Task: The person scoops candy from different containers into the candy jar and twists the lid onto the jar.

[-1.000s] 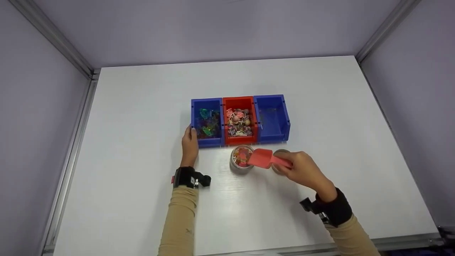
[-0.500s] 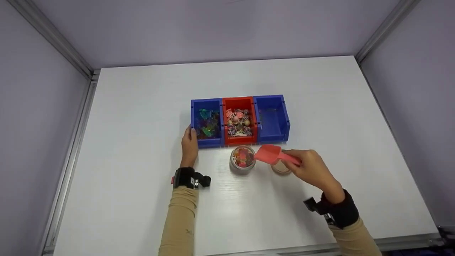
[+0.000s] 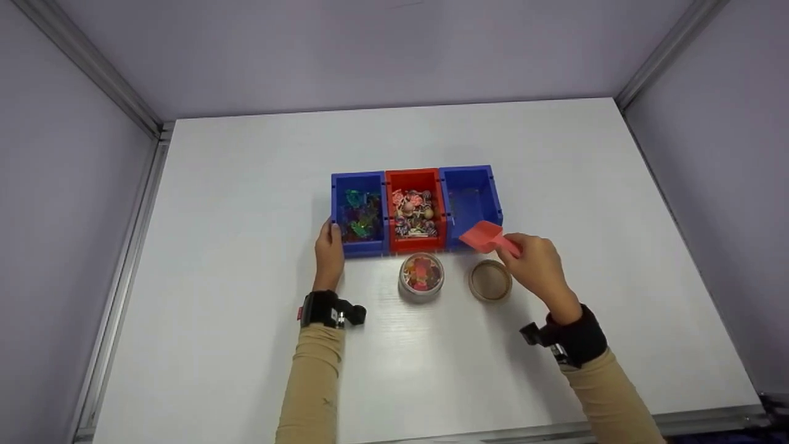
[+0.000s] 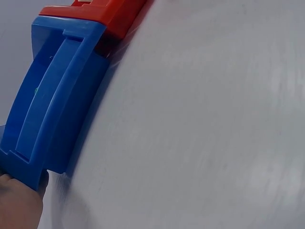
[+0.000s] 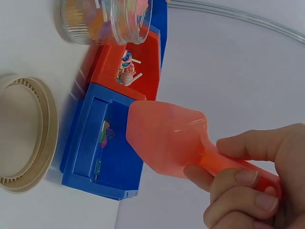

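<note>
My right hand [image 3: 535, 265] holds a pink plastic scoop [image 3: 482, 236] by its handle, fingers curled round it. In the right wrist view, the scoop's bowl [image 5: 164, 136] overlaps the right blue bin [image 5: 90, 138], where a few small colourful pieces lie. My left hand [image 3: 329, 256] grips the near-left corner of the left blue bin [image 3: 363, 248], which holds green and dark translucent pieces; some fingers are hidden by its wall. Between them a red bin [image 3: 416, 243] contains small lollipops. A glass jar [image 3: 419, 295] of colourful gummy-like pieces stands in front of the red bin.
A round tan-rimmed lid [image 3: 490, 298] lies right of the jar, below the scoop. The three bins stand joined in a row on the white table [image 3: 246, 185]. Grey panels [image 3: 394, 55] enclose the table at the back and sides.
My right hand has drawn the scoop away from the jar, rightward and then up to the near edge of the right blue bin, uncovering the lid. The left hand stays put.
</note>
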{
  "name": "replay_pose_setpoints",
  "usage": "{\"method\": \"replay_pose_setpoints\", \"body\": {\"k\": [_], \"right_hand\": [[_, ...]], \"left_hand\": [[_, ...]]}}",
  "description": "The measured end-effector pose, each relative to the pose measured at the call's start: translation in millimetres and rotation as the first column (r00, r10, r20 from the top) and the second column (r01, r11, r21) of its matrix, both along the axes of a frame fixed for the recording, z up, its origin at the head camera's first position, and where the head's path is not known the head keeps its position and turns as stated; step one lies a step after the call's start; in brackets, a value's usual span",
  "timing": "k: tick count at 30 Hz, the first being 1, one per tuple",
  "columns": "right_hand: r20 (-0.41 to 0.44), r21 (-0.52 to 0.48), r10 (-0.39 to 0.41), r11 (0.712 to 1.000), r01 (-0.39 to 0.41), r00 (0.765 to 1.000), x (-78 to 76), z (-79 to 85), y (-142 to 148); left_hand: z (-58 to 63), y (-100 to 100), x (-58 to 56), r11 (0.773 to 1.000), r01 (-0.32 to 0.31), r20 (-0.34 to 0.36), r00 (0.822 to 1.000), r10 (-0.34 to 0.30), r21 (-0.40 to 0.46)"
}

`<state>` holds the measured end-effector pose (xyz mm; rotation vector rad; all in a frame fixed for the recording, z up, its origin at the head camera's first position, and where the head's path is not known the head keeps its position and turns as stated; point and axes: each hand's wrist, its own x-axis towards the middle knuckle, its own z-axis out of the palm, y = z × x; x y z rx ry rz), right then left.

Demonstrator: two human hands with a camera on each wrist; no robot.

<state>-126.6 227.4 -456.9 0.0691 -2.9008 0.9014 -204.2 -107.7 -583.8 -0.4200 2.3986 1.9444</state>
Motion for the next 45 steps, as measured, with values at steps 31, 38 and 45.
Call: {"method": "replay_pose_setpoints", "body": {"k": [31, 38, 45], "right_hand": [[0.407, 0.207, -0.105, 0.978, 0.021, 0.908, -79.9, -3.7, -25.6], [0.406, 0.214, -0.119, 0.976, 0.032, 0.906, -80.9, -6.2, -27.6], [0.356, 0.2, -0.169, 0.975, 0.102, 0.919, -75.8, -20.9, -27.7]], "left_hand": [[0.6, 0.2, 0.7, 1.0, 0.008, 0.012, 1.0, -0.008, 0.003], [0.0, 0.3, 0.9, 1.0, 0.012, -0.001, 1.0, -0.012, 0.008], [-0.1, 0.2, 0.1, 1.0, 0.007, 0.005, 1.0, -0.008, 0.012]]}}
